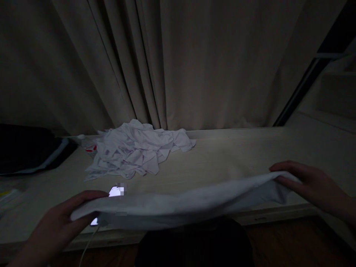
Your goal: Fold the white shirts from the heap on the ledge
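A white cloth (pixel 183 205) is stretched between my two hands above the front edge of the pale surface. My left hand (pixel 65 218) pinches one end, thumb below and fingers on top. At the other end my right hand (pixel 308 181) grips the cloth between thumb and fingers, a little higher than the left. The middle of the cloth sags slightly and looks blurred. Behind it lies a crumpled heap of white cloths (pixel 136 148). A lit phone (pixel 116 191) is partly covered by the held cloth near my left hand.
Long beige curtains (pixel 217 66) hang behind the pale surface (pixel 236 152). A dark bag-like item (pixel 27 148) sits at the left, beside a clear plastic bag with red print (pixel 90 147). A white cable (pixel 88 244) runs down over the front edge.
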A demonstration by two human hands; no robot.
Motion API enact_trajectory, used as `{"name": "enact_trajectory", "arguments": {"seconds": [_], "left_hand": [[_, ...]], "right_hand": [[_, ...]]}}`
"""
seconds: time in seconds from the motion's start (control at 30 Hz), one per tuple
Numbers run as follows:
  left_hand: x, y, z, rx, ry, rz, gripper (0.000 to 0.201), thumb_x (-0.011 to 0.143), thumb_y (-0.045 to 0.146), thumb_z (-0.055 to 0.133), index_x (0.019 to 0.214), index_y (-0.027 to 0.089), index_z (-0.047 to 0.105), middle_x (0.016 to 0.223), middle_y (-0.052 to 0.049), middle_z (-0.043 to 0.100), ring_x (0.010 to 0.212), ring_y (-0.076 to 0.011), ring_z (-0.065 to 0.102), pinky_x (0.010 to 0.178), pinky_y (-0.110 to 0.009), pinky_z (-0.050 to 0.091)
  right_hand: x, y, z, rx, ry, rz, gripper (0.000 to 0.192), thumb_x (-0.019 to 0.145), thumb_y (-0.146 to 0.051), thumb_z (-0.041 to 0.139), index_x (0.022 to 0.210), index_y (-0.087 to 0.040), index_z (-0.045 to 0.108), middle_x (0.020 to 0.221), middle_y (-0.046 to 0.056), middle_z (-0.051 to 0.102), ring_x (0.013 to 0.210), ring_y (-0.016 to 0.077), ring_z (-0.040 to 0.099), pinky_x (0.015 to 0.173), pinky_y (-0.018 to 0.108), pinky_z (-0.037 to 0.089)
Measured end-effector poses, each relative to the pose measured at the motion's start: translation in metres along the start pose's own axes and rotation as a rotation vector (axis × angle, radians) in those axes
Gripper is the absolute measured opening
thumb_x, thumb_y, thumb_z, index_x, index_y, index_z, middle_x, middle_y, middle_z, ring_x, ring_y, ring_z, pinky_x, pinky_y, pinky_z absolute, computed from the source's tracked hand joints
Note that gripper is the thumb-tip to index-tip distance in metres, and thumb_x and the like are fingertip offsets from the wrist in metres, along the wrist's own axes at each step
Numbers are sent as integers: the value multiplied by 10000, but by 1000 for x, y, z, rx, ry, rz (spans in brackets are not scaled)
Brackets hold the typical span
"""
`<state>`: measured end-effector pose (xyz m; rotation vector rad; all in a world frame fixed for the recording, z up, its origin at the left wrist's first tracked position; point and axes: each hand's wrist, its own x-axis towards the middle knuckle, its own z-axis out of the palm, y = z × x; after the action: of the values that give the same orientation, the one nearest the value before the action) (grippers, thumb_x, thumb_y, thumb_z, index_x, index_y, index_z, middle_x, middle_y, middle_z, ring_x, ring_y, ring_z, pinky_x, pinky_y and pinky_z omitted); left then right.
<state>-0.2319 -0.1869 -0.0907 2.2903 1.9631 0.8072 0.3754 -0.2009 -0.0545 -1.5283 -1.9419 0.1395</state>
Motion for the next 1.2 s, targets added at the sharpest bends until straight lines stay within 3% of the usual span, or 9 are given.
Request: {"name": "enact_trajectory", "arguments": {"seconds": [0.1,0.17,0.33,0.43,0.53,0.77,0.9,1.03,1.2], "left_hand": [[37,14,-2,-246,29,-254,483,590,653,569,887,276,624,880,85,691,839,-215,635,736,-350,537],[66,24,19,-405,-2,-383,578,543,634,625,954,227,603,819,55,675,761,-199,625,682,-325,532],[120,8,133,-501,-176,-489,698,638,611,540,1155,143,494,898,-46,678,774,-188,639,669,-300,514],[122,-18,197,-368,-227,-569,723,678,579,478,1216,98,446,962,-124,683,843,-224,652,724,-335,507],[104,-35,232,-261,-335,-621,657,695,535,457,1135,50,515,972,-201,681,843,-281,661,744,-391,495],[72,-34,255,-189,-527,-562,469,716,577,439,803,153,619,899,-143,712,871,-290,660,773,-373,477],[71,-24,261,-141,-527,-513,387,747,523,437,770,176,606,851,-104,708,829,-255,660,723,-330,472],[87,-19,260,-54,-457,-497,408,798,502,363,830,170,599,926,-123,687,888,-260,645,749,-337,461],[97,2,243,69,-360,-482,505,822,475,349,1110,100,526,1047,-200,638,978,-326,610,788,-414,465]], "right_hand": [[44,5,0,62,-1,49,402,728,-623,603,869,-253,669,842,55,681,695,179,609,572,288,493],[78,20,23,133,-50,84,387,739,-569,617,884,-213,661,875,61,673,738,177,594,611,285,479],[142,85,141,189,-138,426,296,763,-319,635,1008,-154,617,936,54,657,771,145,579,693,259,455],[133,123,206,162,-163,578,480,752,-290,648,1177,-104,523,991,112,644,820,169,602,702,267,462],[94,149,239,148,-211,681,504,769,-354,630,1187,-100,509,1018,136,642,849,188,622,728,286,470],[3,174,235,124,-265,831,482,830,-545,434,1010,-130,599,905,138,682,775,231,643,674,334,472],[-26,165,236,110,-351,750,344,800,-477,479,885,-173,617,815,78,683,722,209,631,639,309,457],[-22,151,246,3,-336,629,180,747,-307,531,853,-177,597,837,56,661,751,189,606,666,288,436],[-2,140,251,-57,-245,636,263,809,-338,472,970,-149,558,858,84,638,777,199,599,692,305,441]]}}
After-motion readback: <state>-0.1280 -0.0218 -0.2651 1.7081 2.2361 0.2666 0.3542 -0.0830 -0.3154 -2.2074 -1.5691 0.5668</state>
